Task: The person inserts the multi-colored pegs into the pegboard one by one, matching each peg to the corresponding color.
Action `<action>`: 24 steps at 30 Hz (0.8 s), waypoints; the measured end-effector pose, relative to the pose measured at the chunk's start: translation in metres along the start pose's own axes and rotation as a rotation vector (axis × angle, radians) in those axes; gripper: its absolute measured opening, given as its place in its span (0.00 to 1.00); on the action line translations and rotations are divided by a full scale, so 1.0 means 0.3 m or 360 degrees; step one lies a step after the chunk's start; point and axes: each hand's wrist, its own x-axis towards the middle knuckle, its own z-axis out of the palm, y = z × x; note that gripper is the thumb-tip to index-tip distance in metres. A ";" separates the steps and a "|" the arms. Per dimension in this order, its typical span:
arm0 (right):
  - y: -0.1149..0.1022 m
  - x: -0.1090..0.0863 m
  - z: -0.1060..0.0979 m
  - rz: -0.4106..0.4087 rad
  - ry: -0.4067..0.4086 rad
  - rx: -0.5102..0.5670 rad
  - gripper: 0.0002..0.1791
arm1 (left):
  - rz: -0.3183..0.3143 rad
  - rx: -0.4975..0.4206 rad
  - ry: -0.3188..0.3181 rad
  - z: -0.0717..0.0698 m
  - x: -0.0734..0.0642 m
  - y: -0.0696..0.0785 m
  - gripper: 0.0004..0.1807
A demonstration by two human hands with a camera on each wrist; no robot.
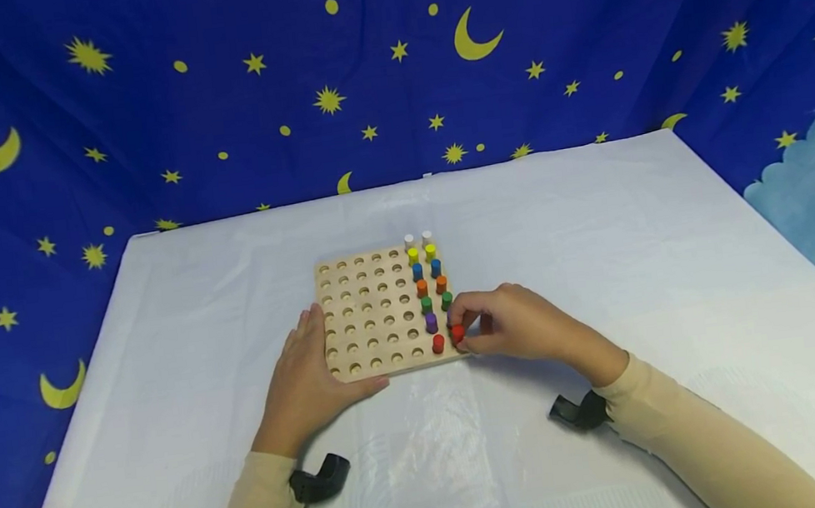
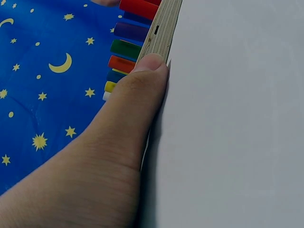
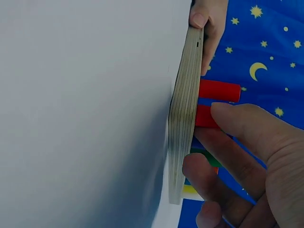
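Observation:
A wooden peg board (image 1: 382, 366) lies flat on the table, with two columns of coloured pegs standing at its right side. Thumb and fingers of my right hand (image 1: 517, 321) pinch a red peg (image 1: 458, 333) at the board's near right corner; in the right wrist view the peg's lower end meets the board. Just left of it stands another red peg (image 1: 438, 343). My left hand (image 1: 309, 382) rests against the near left corner, its fingers straight along the left edge and its thumb along the front edge. Purple, green, orange, blue, yellow and white pegs stand farther back.
Rows of round holes fill the left part of the board. A white cloth covers the table (image 1: 228, 266). Behind it hangs a blue curtain (image 1: 386, 64) with moons and stars. Each wrist carries a black camera mount (image 1: 322, 479).

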 end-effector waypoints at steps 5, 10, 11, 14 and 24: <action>-0.003 -0.002 0.000 -0.0044 0.0041 -0.0085 0.10 | 0.0001 0.0013 0.0003 -0.001 0.000 -0.001 0.83; -0.005 -0.001 0.000 -0.0063 0.0062 -0.0171 0.09 | 0.0000 0.0016 0.0003 -0.001 0.000 0.000 0.83; -0.005 -0.001 0.000 -0.0065 0.0064 -0.0180 0.09 | -0.0001 0.0017 0.0003 -0.002 0.000 0.000 0.83; -0.004 -0.001 0.000 -0.0071 0.0075 -0.0205 0.09 | -0.0005 0.0011 -0.0001 -0.002 -0.001 0.001 0.82; -0.009 -0.009 -0.009 -0.0010 0.0061 -0.0193 0.11 | -0.0032 -0.0001 -0.0027 -0.001 -0.005 0.004 0.83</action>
